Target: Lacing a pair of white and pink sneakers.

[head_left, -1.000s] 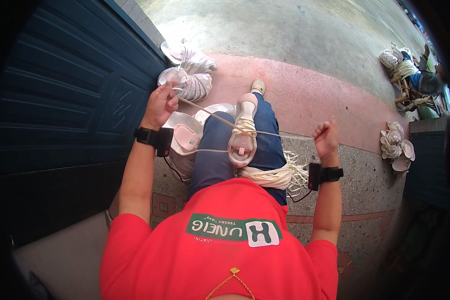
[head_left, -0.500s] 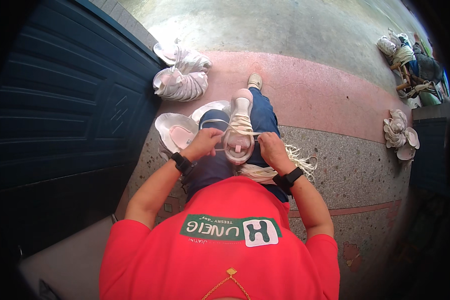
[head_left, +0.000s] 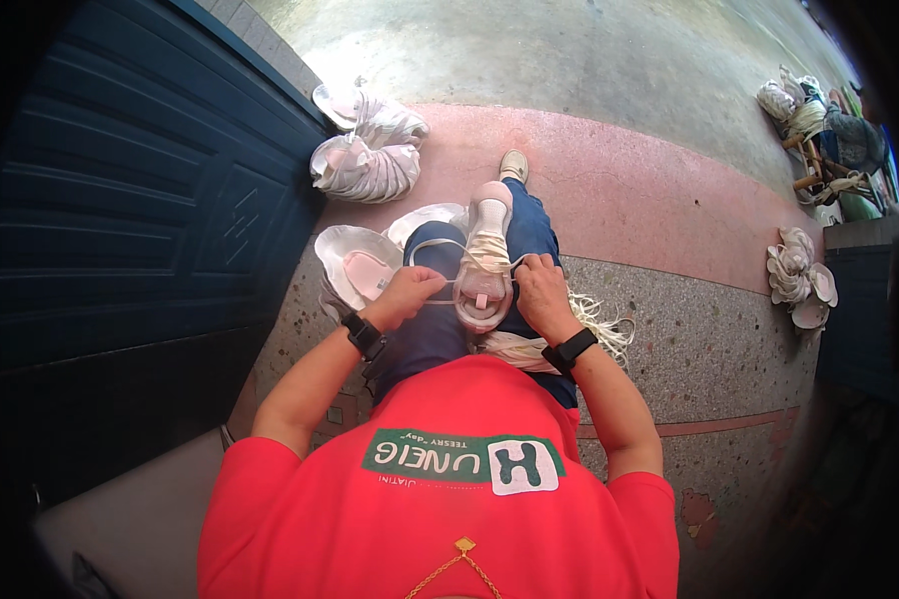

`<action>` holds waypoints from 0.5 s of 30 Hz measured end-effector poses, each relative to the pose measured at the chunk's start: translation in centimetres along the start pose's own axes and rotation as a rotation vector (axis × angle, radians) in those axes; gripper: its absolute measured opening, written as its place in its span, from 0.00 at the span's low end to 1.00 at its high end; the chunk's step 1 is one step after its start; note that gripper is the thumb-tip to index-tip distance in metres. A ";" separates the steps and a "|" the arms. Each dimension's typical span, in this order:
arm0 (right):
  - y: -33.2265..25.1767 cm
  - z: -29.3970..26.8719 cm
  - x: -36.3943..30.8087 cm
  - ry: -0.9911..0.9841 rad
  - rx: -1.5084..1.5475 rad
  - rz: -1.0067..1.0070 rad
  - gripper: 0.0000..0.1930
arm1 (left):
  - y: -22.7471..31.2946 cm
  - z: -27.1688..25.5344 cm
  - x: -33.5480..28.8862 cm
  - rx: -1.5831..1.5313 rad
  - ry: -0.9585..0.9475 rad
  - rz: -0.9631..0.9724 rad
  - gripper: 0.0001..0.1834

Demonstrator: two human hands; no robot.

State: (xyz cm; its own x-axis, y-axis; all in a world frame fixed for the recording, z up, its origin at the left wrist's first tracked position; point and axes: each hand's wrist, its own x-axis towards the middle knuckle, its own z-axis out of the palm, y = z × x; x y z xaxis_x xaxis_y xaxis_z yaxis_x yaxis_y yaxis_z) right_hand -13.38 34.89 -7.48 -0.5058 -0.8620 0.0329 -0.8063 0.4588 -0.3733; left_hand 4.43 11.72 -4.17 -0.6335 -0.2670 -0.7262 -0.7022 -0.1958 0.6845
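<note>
A pale pink and white shoe upper [head_left: 482, 302] rests across my thighs, its toe pointing away from me and its opening toward me. Cream shoelace [head_left: 488, 252] crosses its front, and one loop arches out to the left over my knee. On the left of the opening, my left hand [head_left: 407, 297] pinches a strand of the lace, finger and thumb together. My right hand [head_left: 545, 299] is closed at the right edge, with lace at its fingertips. Its grip is partly hidden by the fingers.
A hank of cream laces [head_left: 603, 327] lies by my right thigh. White and pink uppers [head_left: 353, 268] sit beside my left leg. Stacked uppers [head_left: 368, 170] stand by the dark door [head_left: 140, 230]. Another pile [head_left: 801, 275] lies at right, with a person [head_left: 854, 140] beyond.
My left hand has drawn slightly back from the upper's edge, with a strand between the fingers. My right hand has shifted a little at the right edge. The view has moved slightly.
</note>
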 end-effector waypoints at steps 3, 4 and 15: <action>-0.4 0.4 0.3 -0.039 -0.059 0.024 0.04 | 0.0 0.0 -0.4 -0.035 0.008 0.008 0.17; -0.1 0.5 0.2 -0.036 -0.042 0.029 0.05 | 0.1 0.1 -0.4 -0.045 0.026 0.018 0.17; 2.4 1.1 0.6 -0.155 0.161 0.006 0.07 | -2.1 1.9 2.6 0.392 0.331 0.481 0.16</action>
State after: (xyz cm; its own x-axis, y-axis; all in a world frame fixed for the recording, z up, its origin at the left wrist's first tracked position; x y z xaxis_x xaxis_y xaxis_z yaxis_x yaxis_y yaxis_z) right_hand -15.28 35.23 -9.40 -0.4477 -0.8877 -0.1080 -0.7377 0.4349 -0.5164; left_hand 3.69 13.23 -7.62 -0.8144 -0.5243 -0.2486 -0.4740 0.3538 0.8063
